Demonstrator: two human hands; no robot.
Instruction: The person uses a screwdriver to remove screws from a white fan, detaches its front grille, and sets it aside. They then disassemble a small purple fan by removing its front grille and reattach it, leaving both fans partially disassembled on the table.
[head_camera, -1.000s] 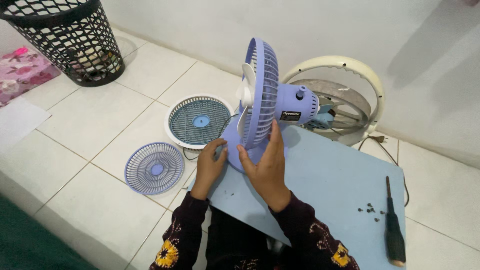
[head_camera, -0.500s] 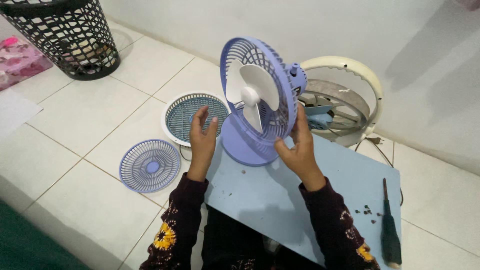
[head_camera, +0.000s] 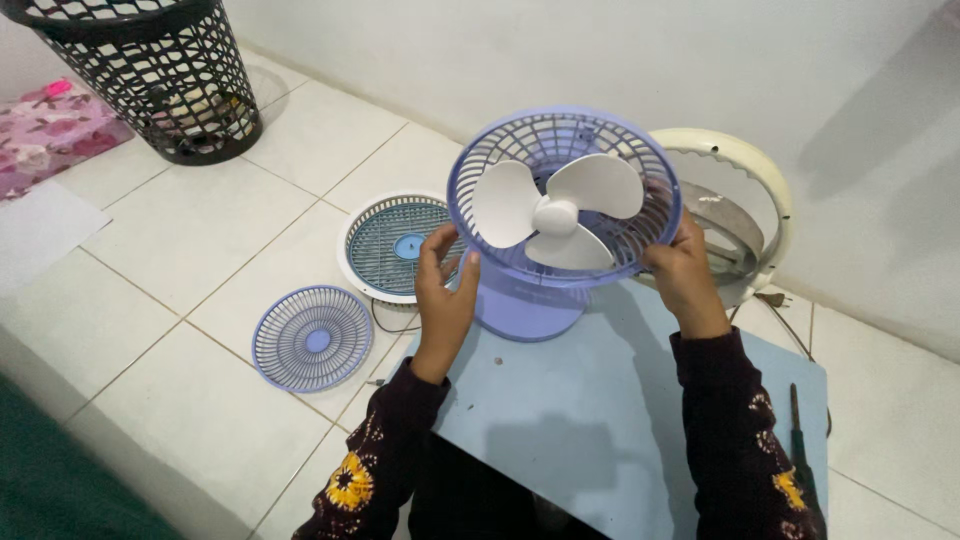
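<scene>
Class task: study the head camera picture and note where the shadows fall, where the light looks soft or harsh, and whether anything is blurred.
Head view: soft, even light without glare; the purple fan and both sleeves cast faint shadows on the blue board; a broad grey shadow crosses the white wall at right; left hand, right hand and white blades look sharp, without visible motion blur.

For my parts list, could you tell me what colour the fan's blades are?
The blades are white, inside a lilac-blue grille; head view.

The desk fan (head_camera: 563, 215) is lilac with white blades, standing on a pale blue board (head_camera: 590, 400). A lilac grille (head_camera: 312, 337) and a white-rimmed teal grille (head_camera: 395, 247) lie on white floor tiles (head_camera: 190, 250). The mesh basket (head_camera: 160, 70) is black; the sleeves (head_camera: 375, 470) are dark with yellow flowers.
</scene>
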